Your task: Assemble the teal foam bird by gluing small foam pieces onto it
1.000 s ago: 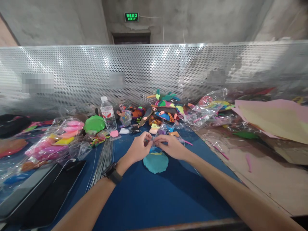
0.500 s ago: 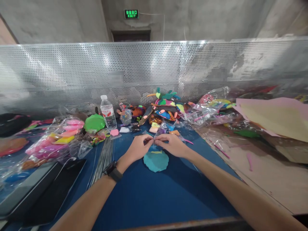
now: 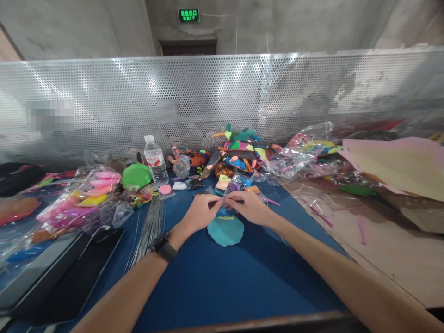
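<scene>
Far left of the turquoise clay disc (image 3: 226, 232), two dark flat devices (image 3: 79, 277) are seen side by side, beneath a heap of clear bags (image 3: 72, 208) whose number cannot be told. Nearer the disc, still on its left, one bundle of thin wires (image 3: 150, 226) is laid lengthwise, with one green lump (image 3: 136, 175) and one bottle (image 3: 156, 159) beyond it. One watch (image 3: 163, 247) is worn on the left wrist.

Just beyond the disc, the left hand (image 3: 204, 210) and right hand (image 3: 248, 208) are brought together. Thumb and fingertips are narrowed to a pinch on each; what is gripped between them is too small to be told. One yellow strip (image 3: 226, 218) is seen at the disc's far edge. The disc is framed by two forearms, and blue surface (image 3: 222, 277) is stretched from it to the near table edge.

Behind the hands, clay figures (image 3: 239, 155) are piled. Right of the disc, past the blue surface's slanting edge, two pink strips (image 3: 362, 231) are laid on one brown board (image 3: 347, 249), below large paper sheets (image 3: 391, 162).
</scene>
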`<state>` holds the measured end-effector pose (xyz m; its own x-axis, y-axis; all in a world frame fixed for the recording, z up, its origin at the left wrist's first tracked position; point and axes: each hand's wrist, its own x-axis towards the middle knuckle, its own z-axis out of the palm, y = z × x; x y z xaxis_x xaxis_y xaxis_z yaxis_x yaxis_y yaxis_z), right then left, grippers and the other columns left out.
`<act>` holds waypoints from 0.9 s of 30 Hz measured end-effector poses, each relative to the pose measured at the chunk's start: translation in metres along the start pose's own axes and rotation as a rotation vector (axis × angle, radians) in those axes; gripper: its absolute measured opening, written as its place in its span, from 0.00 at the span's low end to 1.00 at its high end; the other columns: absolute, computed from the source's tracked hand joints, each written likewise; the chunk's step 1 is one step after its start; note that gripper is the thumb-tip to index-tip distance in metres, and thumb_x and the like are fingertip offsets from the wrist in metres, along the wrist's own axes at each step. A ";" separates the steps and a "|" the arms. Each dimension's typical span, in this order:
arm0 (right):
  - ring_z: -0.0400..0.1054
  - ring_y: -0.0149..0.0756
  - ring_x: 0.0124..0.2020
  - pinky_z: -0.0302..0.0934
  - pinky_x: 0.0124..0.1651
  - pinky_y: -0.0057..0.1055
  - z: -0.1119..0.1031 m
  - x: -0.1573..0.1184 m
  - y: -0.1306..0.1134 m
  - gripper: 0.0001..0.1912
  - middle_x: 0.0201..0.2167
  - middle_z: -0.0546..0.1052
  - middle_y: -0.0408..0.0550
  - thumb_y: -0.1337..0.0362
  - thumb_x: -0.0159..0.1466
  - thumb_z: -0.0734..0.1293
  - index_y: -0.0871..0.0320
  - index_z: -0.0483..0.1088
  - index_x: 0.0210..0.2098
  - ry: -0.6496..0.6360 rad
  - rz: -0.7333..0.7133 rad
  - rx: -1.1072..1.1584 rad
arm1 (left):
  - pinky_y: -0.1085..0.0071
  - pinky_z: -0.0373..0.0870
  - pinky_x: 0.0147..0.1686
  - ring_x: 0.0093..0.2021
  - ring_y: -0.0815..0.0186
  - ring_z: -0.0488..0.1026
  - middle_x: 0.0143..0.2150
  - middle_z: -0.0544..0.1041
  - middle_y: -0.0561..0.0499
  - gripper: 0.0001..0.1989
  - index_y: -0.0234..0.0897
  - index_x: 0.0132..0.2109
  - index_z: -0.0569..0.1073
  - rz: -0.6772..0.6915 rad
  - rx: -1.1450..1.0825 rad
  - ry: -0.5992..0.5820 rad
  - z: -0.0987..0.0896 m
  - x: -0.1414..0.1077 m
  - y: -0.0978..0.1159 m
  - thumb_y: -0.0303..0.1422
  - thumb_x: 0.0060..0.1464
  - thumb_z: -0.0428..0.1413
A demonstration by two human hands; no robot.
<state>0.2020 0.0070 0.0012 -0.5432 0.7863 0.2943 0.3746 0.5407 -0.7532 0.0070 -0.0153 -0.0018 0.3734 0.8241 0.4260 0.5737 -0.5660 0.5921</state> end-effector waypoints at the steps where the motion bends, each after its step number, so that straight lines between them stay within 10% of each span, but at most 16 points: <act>1: 0.75 0.33 0.33 0.67 0.35 0.29 0.000 0.000 -0.001 0.10 0.31 0.80 0.45 0.62 0.66 0.61 0.56 0.75 0.38 0.007 -0.002 -0.015 | 0.71 0.67 0.36 0.35 0.65 0.75 0.38 0.81 0.50 0.15 0.39 0.40 0.80 0.003 0.003 -0.002 0.000 0.000 0.000 0.34 0.62 0.48; 27: 0.68 0.32 0.29 0.58 0.33 0.29 0.002 -0.001 -0.002 0.12 0.29 0.75 0.44 0.59 0.69 0.57 0.56 0.69 0.35 0.015 -0.034 -0.178 | 0.72 0.67 0.33 0.31 0.65 0.74 0.32 0.80 0.51 0.12 0.38 0.40 0.79 -0.011 -0.025 -0.046 0.000 -0.002 0.010 0.33 0.57 0.51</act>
<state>0.2004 0.0045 0.0013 -0.5471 0.7703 0.3277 0.4841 0.6105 -0.6269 0.0117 -0.0223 0.0032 0.4004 0.8300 0.3882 0.5594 -0.5570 0.6138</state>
